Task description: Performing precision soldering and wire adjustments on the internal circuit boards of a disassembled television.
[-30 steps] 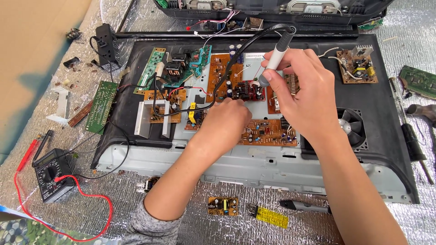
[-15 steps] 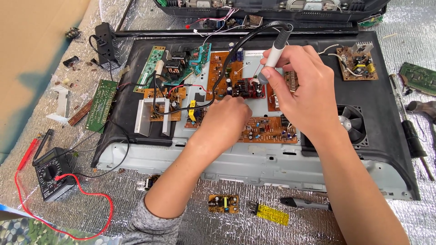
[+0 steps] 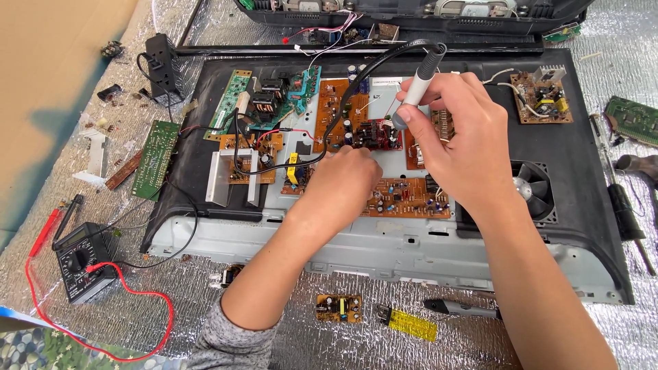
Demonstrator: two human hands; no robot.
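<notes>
Since a second ago your hands hardly move | your right hand (image 3: 456, 137) pinches the soldering iron (image 3: 413, 92), tip over the orange circuit board (image 3: 343, 113) | your left hand (image 3: 349, 181) rests curled on the boards, grip hidden

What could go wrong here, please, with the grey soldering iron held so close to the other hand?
The grey soldering iron in the right hand points at the brown circuit board close to the left hand; fingers could get burnt. Its black cord drapes across the boards and might snag components.
</notes>
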